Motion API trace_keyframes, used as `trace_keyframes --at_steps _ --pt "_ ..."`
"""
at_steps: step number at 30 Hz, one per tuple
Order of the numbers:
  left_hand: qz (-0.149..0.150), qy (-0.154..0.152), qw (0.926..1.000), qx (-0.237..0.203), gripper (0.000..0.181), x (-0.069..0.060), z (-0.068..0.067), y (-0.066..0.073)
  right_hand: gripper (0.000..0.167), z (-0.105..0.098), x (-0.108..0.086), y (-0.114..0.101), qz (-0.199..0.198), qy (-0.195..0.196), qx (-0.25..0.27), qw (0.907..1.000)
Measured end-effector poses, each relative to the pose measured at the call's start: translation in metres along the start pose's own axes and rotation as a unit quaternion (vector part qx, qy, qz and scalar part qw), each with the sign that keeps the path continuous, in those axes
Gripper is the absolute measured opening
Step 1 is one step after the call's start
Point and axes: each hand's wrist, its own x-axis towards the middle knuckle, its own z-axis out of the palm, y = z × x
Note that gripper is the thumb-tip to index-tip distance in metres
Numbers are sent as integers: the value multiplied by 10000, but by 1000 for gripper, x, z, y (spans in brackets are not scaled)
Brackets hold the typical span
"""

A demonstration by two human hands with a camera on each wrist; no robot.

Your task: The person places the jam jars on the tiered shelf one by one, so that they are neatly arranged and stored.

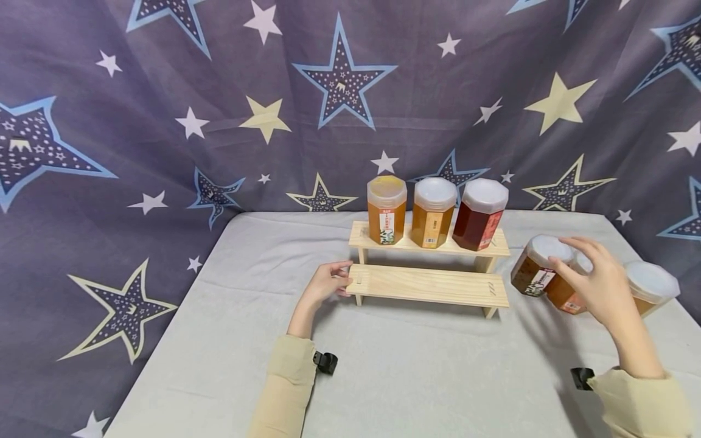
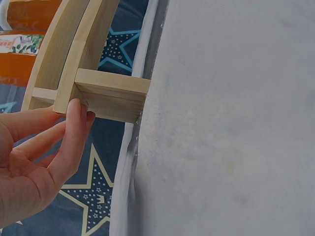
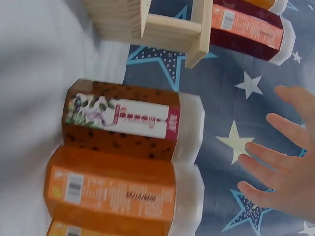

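Observation:
My left hand [image 1: 324, 285] pinches the left end of the lower step of a wooden two-step rack [image 1: 427, 284]; in the left wrist view the thumb and fingertips of that hand [image 2: 42, 157] meet at the corner of the board [image 2: 70, 81]. With fingers spread, my right hand [image 1: 605, 286] is over the jars at the right, holding nothing. The right wrist view shows this hand [image 3: 285, 160] apart from the white lids of a dark speckled jar [image 3: 118, 120] and an orange jar [image 3: 110, 189]. In the head view the speckled jar [image 1: 532, 274] stands nearest the rack.
On the rack's upper step stand three lidded jars: amber [image 1: 386, 219], golden [image 1: 424, 224] and dark red [image 1: 472, 222]. Another jar [image 1: 652, 283] stands at the far right. A pale cloth [image 1: 405, 371] covers the table, and a star-patterned curtain [image 1: 219, 79] hangs behind it.

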Motion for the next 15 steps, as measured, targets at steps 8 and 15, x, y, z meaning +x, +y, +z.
trace_keyframes --at_steps 8,15 --pt "33 80 9999 81 44 -10 3 11 38 -8 -10 10 201 8 -88 9998" --pt "26 76 10000 41 44 0 1 -1 38 -16 -14 20 272 129 -303 9991"
